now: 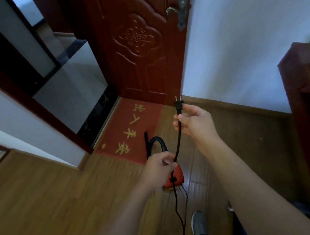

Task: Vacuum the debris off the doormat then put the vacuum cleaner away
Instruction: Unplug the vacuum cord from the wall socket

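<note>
Right hand point(194, 121): grip closed on the black cord point(178, 143) just below the plug point(178, 104), thumb + forefinger pinching, other fingers loosely spread. Plug pointed up, two prongs visible, held in the air in front of the wall point(237, 47) skirting, right of the doormat.

Left hand point(158, 165): grip closed over the top of the vacuum cleaner point(174, 178), fingers curled; handle hidden under the hand. Cord ran from the right hand down past the left fingers (couldn't tell if pinched there too), over the red body w/ a black clip on it, then out of frame at the bottom.

Vacuum cleaner was small and red, low over the wood floor point(46, 198) near the doormat's near-right corner; floor contact unclear. Black hose point(155, 142) arched up from its front, nozzle tip over the mat's right edge; contact w/ mat unclear.

Doormat point(125, 126): red w/ yellow characters, flat on the floor, left edge along a black threshold strip, far end at the foot of the dark-red door point(141, 45).

Dark-red cabinet point(305, 106) at far right by the wall. Grey shoe point(198, 224) at the bottom.
</note>
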### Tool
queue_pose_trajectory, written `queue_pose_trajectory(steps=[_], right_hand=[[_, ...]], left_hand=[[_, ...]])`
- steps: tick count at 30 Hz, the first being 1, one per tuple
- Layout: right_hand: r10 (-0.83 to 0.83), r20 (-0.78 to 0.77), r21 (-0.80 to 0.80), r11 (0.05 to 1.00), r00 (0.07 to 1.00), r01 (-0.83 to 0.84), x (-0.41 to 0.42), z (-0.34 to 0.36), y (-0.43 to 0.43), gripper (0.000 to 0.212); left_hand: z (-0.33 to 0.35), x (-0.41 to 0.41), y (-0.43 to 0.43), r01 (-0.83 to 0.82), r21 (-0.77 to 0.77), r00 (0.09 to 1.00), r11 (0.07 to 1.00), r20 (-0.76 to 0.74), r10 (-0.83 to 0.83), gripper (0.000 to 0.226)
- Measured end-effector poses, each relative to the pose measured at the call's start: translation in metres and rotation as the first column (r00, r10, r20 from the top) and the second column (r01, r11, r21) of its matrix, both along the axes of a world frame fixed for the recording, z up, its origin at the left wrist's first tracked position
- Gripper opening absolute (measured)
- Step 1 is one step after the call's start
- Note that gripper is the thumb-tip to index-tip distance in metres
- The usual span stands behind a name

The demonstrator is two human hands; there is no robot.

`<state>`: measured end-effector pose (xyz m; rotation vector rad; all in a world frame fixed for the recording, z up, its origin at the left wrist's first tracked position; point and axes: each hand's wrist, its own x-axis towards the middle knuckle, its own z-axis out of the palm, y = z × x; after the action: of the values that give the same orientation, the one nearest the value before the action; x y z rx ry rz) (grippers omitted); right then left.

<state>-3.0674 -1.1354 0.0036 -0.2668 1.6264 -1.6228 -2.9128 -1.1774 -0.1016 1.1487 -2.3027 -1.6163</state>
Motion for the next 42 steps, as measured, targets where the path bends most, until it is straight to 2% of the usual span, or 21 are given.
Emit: queue_pose_trajectory(steps=[3, 10, 14, 19, 30, 35, 42], right_hand=[[0.08, 0.016, 0.012, 0.997, 0.997, -0.08, -0.036, -0.012, -0.01, 0.031], [0.175, 0.03, 0.075, 0.981, 0.984, -0.177, -0.077, -0.044, -0.039, 0.027], [0.167, 0.042, 0.128, 0.977, 0.985, -0.171, -0.081, -0.063, -0.062, 0.031], [0.112, 0.034, 0.184, 0.976, 0.993, -0.116, -0.073, -0.082, -0.099, 0.029], [0.049, 0.005, 0.243, 0.969, 0.999, -0.049, -0.048, -0.12, -0.181, 0.031], [0.047, 0.017, 0.272, 0.961, 0.999, -0.05, -0.059, -0.151, -0.187, 0.03], [0.069, 0.141, 0.301, 0.947, 0.988, -0.109, -0.091, -0.225, -0.18, 0.031]], left_hand=[[-0.013, -0.034, 0.0, -0.049, 0.019, 0.999, 0.999, 0.02, 0.048, 0.01], [-0.04, -0.074, -0.012, -0.115, 0.085, 0.992, 0.99, 0.062, 0.11, 0.006], [-0.063, -0.076, -0.032, -0.115, 0.156, 0.992, 0.981, 0.071, 0.105, 0.006], [-0.082, -0.073, -0.067, -0.075, 0.239, 0.996, 0.968, 0.055, 0.064, 0.016], [-0.132, -0.051, -0.155, -0.035, 0.34, 0.998, 0.94, 0.065, 0.014, 0.007], [-0.157, -0.059, -0.163, -0.034, 0.367, 0.996, 0.93, 0.092, 0.0, 0.016], [-0.209, -0.084, -0.141, -0.067, 0.378, 0.992, 0.923, 0.123, 0.021, 0.032]])
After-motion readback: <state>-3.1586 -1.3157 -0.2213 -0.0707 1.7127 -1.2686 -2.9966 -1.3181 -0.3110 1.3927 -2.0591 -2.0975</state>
